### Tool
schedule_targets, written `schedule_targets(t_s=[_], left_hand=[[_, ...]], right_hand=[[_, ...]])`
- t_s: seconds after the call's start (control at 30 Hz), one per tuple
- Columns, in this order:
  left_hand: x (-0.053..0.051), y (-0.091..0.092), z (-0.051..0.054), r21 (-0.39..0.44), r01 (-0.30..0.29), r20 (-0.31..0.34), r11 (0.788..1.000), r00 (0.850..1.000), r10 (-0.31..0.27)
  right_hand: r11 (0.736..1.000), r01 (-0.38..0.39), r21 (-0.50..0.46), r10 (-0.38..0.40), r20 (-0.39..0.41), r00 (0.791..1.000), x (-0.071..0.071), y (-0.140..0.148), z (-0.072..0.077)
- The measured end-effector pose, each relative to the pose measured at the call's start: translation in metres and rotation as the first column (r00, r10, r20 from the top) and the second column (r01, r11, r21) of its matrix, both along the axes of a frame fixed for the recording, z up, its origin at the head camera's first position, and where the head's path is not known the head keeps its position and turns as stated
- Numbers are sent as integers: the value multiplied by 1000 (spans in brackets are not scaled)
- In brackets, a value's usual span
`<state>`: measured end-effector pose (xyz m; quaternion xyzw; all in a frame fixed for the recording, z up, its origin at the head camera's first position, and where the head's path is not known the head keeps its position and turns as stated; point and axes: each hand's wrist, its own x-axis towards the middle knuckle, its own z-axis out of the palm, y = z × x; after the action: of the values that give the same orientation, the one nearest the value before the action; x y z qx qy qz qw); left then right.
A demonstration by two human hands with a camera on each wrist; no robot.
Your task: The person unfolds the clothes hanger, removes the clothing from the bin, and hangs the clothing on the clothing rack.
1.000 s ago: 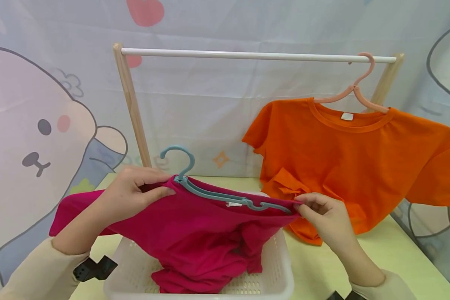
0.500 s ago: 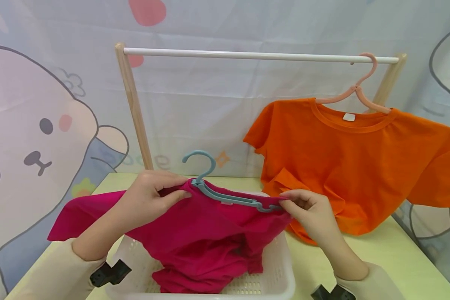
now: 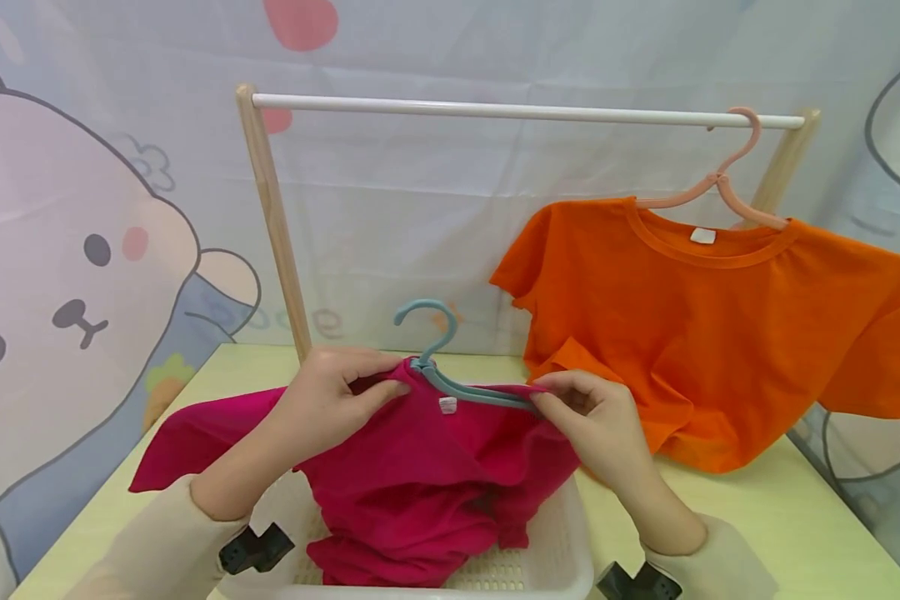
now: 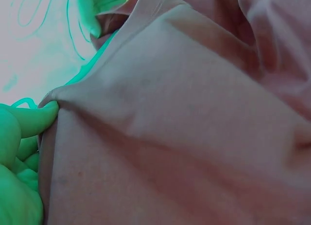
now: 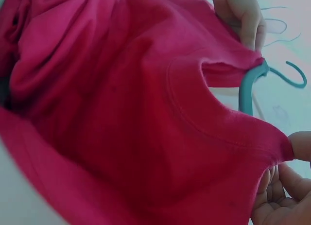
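Observation:
A magenta T-shirt [image 3: 420, 467] hangs bunched between my two hands, its lower part lying in the basket. My left hand [image 3: 337, 404] pinches the shirt's shoulder beside the neckline, close to the base of the hanger's hook. With thumb and fingers, my right hand [image 3: 596, 417] pinches the opposite side of the neckline. A light-blue hanger [image 3: 438, 329] sits in the neck opening, hook upright and tilted left. One hanger arm crosses the opening toward my right hand; its end is hidden there. In the right wrist view, the hanger [image 5: 247, 91] shows between both hands.
A white perforated basket [image 3: 562, 533] stands on the pale yellow table [image 3: 750, 517]. Behind is a rack with a white rail [image 3: 495, 108] and wooden posts. An orange T-shirt [image 3: 720, 333] hangs from a pink hanger [image 3: 735, 150] at the rail's right end.
My left hand has moved right with the shirt's shoulder and the hanger, and my right hand has moved left. The hanger's notched right arm has slid out of sight into the shirt.

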<state>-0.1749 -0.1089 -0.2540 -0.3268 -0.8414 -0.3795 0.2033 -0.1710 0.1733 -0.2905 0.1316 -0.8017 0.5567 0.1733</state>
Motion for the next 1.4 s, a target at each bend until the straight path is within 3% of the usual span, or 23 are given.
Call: schedule_targets(t_s=[0.2,0.43,0.67,0.97,1.17,1.4], left_hand=[[-1,7,-3,10,-28,-15,1000,999,28],[-2,15,-5,38,-7,-46,999,999,9],[-3,23,-2,52,3,-120,999,993,3],[-4,30,0,63,5,-138,998,990,4],[-6,33,2,89,40,-165,995,986,-25],[-8,37,9,137,71,-194,988,980,-43]], right_hand=[[1000,-3,1,3,-51,999,0,-10,3],[1000,-16,-2,16,-98,995,0,-18,5],[999,-10,38,18,-201,979,0,-23,10],[996,11,89,15,-286,958,-1,-24,9],[995,17,94,20,-380,925,0,-24,11],[996,17,92,31,-501,865,-1,-24,21]])
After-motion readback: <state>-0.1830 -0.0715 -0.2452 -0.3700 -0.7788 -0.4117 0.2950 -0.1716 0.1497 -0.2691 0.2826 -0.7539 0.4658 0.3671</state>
